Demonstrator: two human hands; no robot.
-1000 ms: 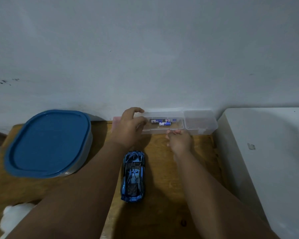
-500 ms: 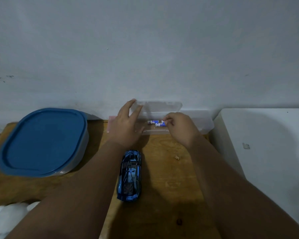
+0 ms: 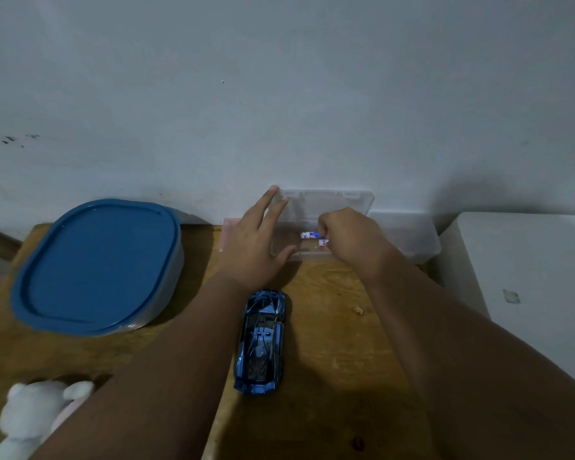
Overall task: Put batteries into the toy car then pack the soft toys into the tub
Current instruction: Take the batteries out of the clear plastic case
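Two batteries (image 3: 310, 235) lay in one clear box (image 3: 409, 240) against the wall, its lid (image 3: 326, 202) raised. The right hand (image 3: 349, 242) pinched one battery; the left hand (image 3: 256, 242), fingers spread, held the lid up. One blue toy car (image 3: 261, 341) sat on the wooden table (image 3: 339, 360) between the forearms. One tub (image 3: 97, 267) with a blue lid stood left, and one white soft toy (image 3: 30, 416) lay near it.

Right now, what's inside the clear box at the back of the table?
Two batteries lie in the clear box, lid up. The right hand covers their right ends and anything beneath it; the left hand holds the lid.
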